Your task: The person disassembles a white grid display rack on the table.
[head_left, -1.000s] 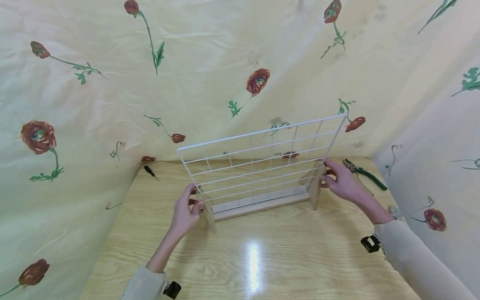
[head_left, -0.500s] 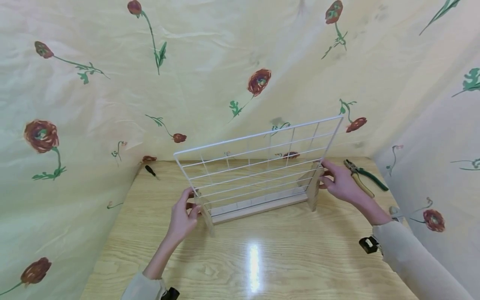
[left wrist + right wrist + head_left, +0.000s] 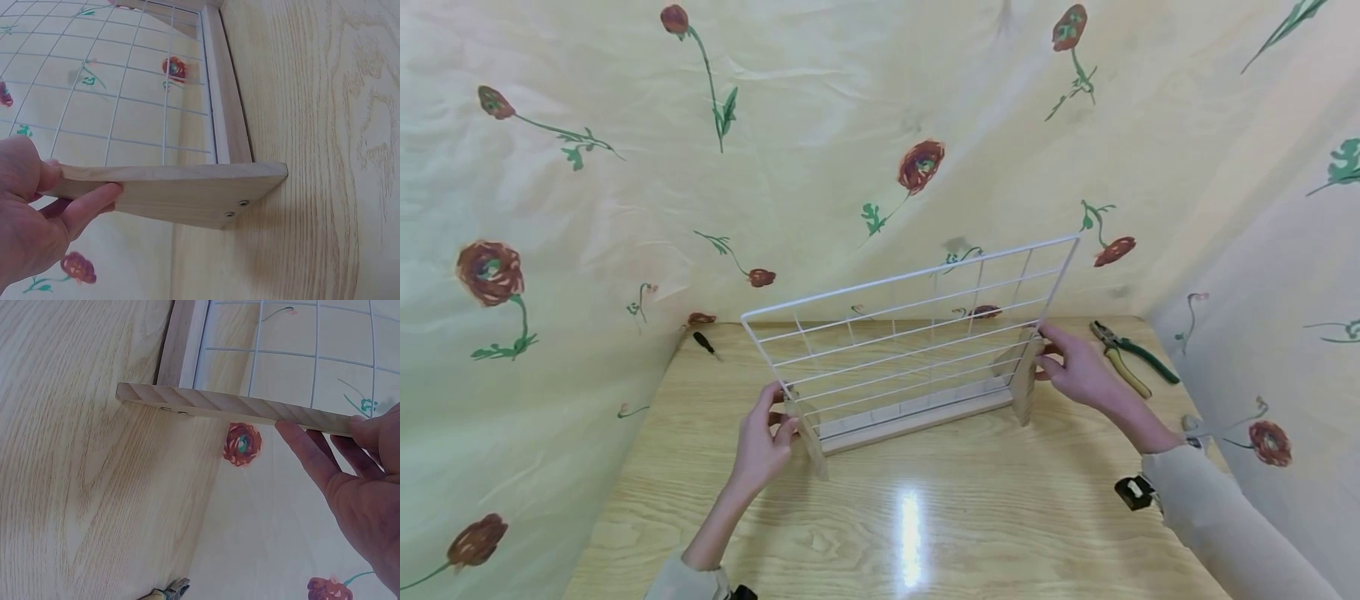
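My left hand (image 3: 757, 446) pinches the left end panel (image 3: 181, 194), my right hand (image 3: 1081, 367) the right end panel (image 3: 206, 402); the rack (image 3: 917, 423) is between them, long axis running hand to hand, neither hand nearer.

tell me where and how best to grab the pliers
Probably by the green handle and yellow handle together, coming from the near right: the pliers lie flat, handles splayed that way, metal nose pointing away.

Right hand (image 3: 369, 500) on wooden side panel (image 3: 231, 405) (2 fasteners (image 3: 182, 413) in its outer face), wire grid (image 3: 316, 357) beyond
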Tool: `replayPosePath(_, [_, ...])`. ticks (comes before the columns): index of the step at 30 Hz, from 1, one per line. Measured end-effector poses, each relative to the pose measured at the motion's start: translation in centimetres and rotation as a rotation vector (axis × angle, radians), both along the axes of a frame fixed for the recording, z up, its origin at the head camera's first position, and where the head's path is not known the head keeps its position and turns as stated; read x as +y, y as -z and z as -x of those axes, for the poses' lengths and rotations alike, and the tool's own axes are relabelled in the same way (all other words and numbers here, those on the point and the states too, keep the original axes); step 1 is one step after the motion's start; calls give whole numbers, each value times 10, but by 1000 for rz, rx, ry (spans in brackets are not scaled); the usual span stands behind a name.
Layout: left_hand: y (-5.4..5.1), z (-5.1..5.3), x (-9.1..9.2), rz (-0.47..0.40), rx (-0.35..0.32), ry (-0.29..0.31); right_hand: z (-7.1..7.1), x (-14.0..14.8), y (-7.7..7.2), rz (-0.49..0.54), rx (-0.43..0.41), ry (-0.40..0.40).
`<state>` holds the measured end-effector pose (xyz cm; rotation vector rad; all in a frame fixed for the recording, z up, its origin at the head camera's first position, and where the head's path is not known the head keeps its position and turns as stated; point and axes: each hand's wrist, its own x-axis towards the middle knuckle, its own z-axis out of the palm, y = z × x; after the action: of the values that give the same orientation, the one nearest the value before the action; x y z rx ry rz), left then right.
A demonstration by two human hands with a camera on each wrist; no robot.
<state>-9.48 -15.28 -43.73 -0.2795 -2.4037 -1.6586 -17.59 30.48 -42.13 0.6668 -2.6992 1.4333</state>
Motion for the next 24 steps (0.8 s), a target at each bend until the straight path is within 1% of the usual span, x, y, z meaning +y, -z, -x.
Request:
replayPosePath(4, [2,-2,-2,-23,-23,-18,-1,-3,0,1,36,-2])
replayPosePath(6, [11,-1,-6,-27,-20,-26,-1,-5,-1,-2,52,-2])
replayPosePath(8, [11,-3,-6,-25,-15,-30,-1,-6,0,7,67,-3])
replayPosePath(13, [10,-7,-7,-27,0,-23,-2,-8,2,35,68,-1])
replayPosePath(17, [10,-10,-9,-9,23,-20,-2,-10,4,46,79,0])
replayPosePath(20, [11,-12,-10,8,34,-28,-3,-12,4,45,87,0])
replayPosePath(24, [12,-14,-11,7,33,-43,-5,-15,3,37,104,-3])
